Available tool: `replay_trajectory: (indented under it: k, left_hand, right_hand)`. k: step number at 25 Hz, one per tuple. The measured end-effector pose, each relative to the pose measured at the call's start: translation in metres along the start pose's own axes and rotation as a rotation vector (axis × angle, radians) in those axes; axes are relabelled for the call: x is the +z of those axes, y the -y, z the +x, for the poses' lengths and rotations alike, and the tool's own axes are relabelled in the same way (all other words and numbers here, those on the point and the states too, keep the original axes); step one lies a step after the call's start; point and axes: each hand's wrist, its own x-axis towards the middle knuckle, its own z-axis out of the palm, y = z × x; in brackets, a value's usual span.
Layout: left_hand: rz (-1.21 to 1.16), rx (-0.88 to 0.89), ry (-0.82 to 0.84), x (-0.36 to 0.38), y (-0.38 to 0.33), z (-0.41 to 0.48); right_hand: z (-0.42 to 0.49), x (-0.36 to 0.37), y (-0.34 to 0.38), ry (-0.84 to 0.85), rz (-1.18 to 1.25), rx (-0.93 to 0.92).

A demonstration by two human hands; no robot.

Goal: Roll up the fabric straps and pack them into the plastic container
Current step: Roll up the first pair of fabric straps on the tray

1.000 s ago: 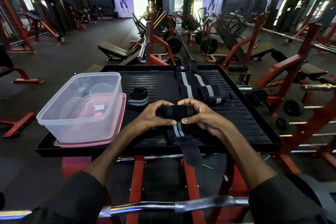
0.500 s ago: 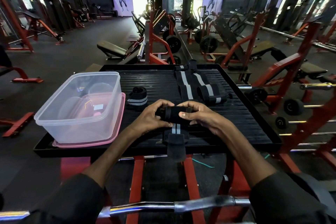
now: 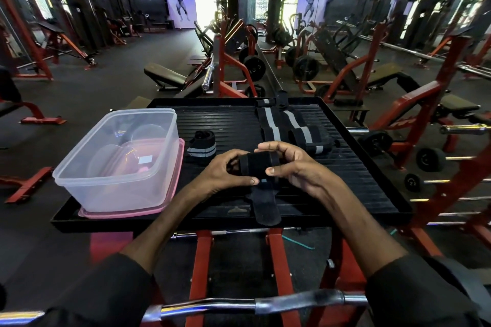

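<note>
Fabric strap roll [image 3: 259,164]: lying crosswise over the black tray [image 3: 358,180], long axis running left-right, tail trailing nearward. Left hand [image 3: 220,175] and right hand [image 3: 300,170] are gripping its ends. Plastic container [image 3: 114,180] standing left, label unreadable.

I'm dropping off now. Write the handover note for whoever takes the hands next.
Left hand and right hand both grip the half-rolled strap, tail reaching over the tray's near edge.
One rolled strap sits on the tray beside the plastic container; no strap visible inside.
Left: finish this roll, roll the flat straps at the far side, pack all.
</note>
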Motion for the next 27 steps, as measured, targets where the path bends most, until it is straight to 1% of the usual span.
replay_trajectory:
  k: [1, 3, 5, 7, 9, 11, 13, 14, 16, 18, 20, 23, 25, 27]
  left_hand:
    - [-0.006, 0.016, -0.009, 0.001, -0.001, -0.002]
    - [0.004, 0.049, -0.042, 0.002, -0.006, -0.004]
    - [0.016, 0.098, -0.084, 0.004, -0.010, -0.005]
    - [0.044, 0.140, -0.113, 0.004, -0.011, -0.006]
    - [0.074, 0.171, -0.106, 0.003, -0.011, -0.007]
    - [0.056, 0.161, -0.085, 0.002, -0.011, -0.005]
    - [-0.062, 0.046, 0.002, 0.000, -0.012, -0.003]
    - [-0.125, -0.042, 0.073, -0.001, -0.012, -0.002]
    - [-0.173, -0.202, 0.209, -0.005, -0.010, -0.001]
    - [-0.224, -0.275, 0.275, -0.008, -0.012, -0.001]
    - [-0.258, -0.283, 0.267, -0.008, -0.015, -0.001]
    - [-0.254, -0.245, 0.214, -0.006, -0.015, -0.004]
    - [-0.245, -0.194, 0.126, -0.001, -0.013, -0.006]
    - [-0.228, -0.102, 0.017, 0.003, -0.013, -0.007]
  right_hand:
    - [0.001, 0.000, 0.004, 0.017, 0.057, 0.016]
    - [0.003, 0.003, 0.010, -0.014, 0.092, 0.072]
    - [0.006, 0.004, 0.008, -0.039, 0.032, 0.132]
    - [0.006, 0.001, 0.001, 0.013, -0.060, 0.173]
    - [0.005, 0.000, -0.004, 0.025, -0.060, 0.167]
    - [0.005, 0.000, -0.006, -0.026, -0.035, 0.110]
    - [0.005, 0.002, -0.007, -0.057, -0.015, 0.050]
    - [0.005, 0.003, -0.007, -0.065, -0.011, 0.027]
    - [0.003, 0.002, -0.007, -0.069, -0.018, -0.015]
    - [0.000, 0.002, -0.005, -0.060, -0.053, -0.059]
    - [-0.001, 0.002, -0.005, -0.056, -0.085, -0.095]
    - [0.000, 0.002, -0.004, -0.059, -0.118, -0.132]
    - [0.000, 0.001, -0.003, -0.056, -0.122, -0.146]
    - [0.000, 0.001, -0.002, -0.041, -0.144, -0.140]
